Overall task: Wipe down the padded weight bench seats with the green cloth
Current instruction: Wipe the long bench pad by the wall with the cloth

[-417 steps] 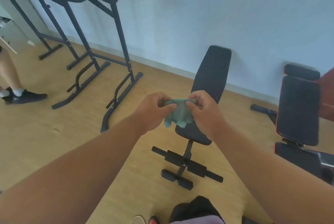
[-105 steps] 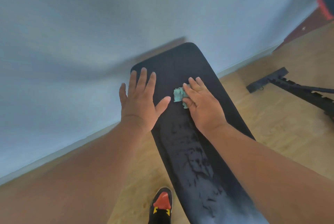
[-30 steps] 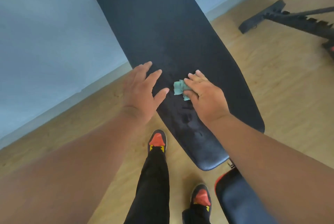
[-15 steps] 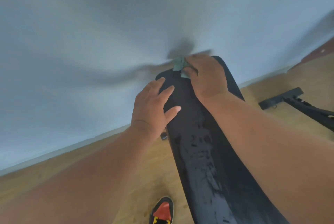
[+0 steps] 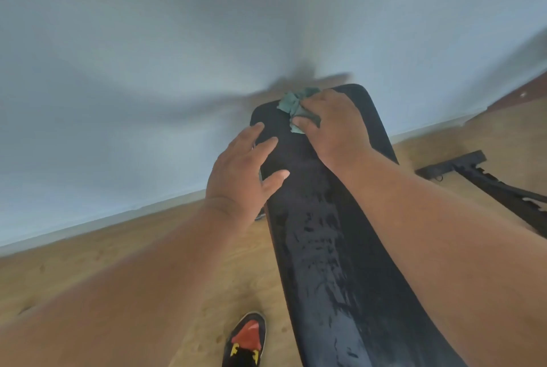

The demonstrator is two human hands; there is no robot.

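Observation:
The long black padded backrest [image 5: 325, 248] of the weight bench slopes up and away from me toward the wall. Wet streaks mark its middle and lower part. My right hand [image 5: 331, 126] presses the crumpled green cloth [image 5: 293, 107] onto the pad's top end, thumb curled over the cloth. My left hand [image 5: 242, 171] lies flat on the pad's left edge just below, fingers spread and straight.
A pale blue wall rises right behind the bench top. Wooden floor [image 5: 148, 248] lies on both sides. The black base bar of another bench [image 5: 488, 183] lies on the floor to the right. My shoe [image 5: 245, 340] stands left of the pad.
From the pad's lower half a second ago, both hands and the cloth went up to its top end. In the last half second they have hardly shifted.

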